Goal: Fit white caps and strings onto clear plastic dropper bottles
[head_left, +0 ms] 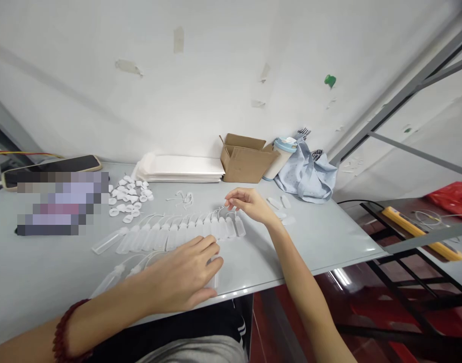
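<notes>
My left hand [189, 272] reaches low over the front row of small translucent plastic bottles [112, 280]. Its fingers are bent, and a pale translucent bottle [216, 278] shows between thumb and fingers, mostly hidden by the hand. My right hand [249, 202] is at the right end of the back row of bottles [151, 238]. Thumb and forefinger come together there beside a thin white cord [218, 209]. Most bottles in this row lie side by side, each with a white cord trailing from its neck.
White caps [130, 194] are heaped at left, with loose cords [185, 199] nearby. Behind stand stacked white sheets [185, 169], a cardboard box [249, 164], a cup [278, 159] and a blue cloth bag [308, 174]. A phone [53, 169] lies far left; more translucent pieces [274, 202] lie right.
</notes>
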{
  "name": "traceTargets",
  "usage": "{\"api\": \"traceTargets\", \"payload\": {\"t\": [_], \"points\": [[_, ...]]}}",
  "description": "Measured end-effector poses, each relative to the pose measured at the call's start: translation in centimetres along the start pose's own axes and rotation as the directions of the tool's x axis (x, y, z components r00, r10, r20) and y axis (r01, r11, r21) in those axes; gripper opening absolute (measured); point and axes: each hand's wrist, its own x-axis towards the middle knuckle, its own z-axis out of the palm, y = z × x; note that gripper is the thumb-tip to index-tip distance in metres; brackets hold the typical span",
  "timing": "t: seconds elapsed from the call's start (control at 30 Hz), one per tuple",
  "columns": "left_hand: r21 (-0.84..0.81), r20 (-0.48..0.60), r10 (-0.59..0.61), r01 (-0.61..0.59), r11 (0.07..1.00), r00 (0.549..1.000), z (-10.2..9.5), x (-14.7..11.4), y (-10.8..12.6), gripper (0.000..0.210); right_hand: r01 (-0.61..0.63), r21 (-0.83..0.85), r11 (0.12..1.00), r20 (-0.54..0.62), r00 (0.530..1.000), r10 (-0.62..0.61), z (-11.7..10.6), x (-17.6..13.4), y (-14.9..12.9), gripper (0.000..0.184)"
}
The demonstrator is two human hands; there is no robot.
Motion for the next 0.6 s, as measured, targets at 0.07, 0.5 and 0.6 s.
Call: {"api": "traceTargets", "payload": {"t": [0.07,0.5,0.6], "points": [[0.027,0.047,-0.009,0.008,1.000,0.999,0.1,0.0,0.0,0.026,-0.004,-0.028,1.000,-0.001,1.000,0.004,0.1,0.0,0.0,0.010],[-0.073,0.066,-0.062,0.066,0.995,0.996,-0.6,0.3,-1.3,0.029,-0.002,-0.172,0.985,-0.093,0.996,-0.014,-0.8,0.2,0.7,0.012],[-0.077,-0.047,-0.187,0.183,0.980,0.981,-0.9,0.0,-4.6,0.024,-0.006,-0.322,0.947,-0.136,0.990,-0.040,-1.4,0.4,1.3,0.016]]}}
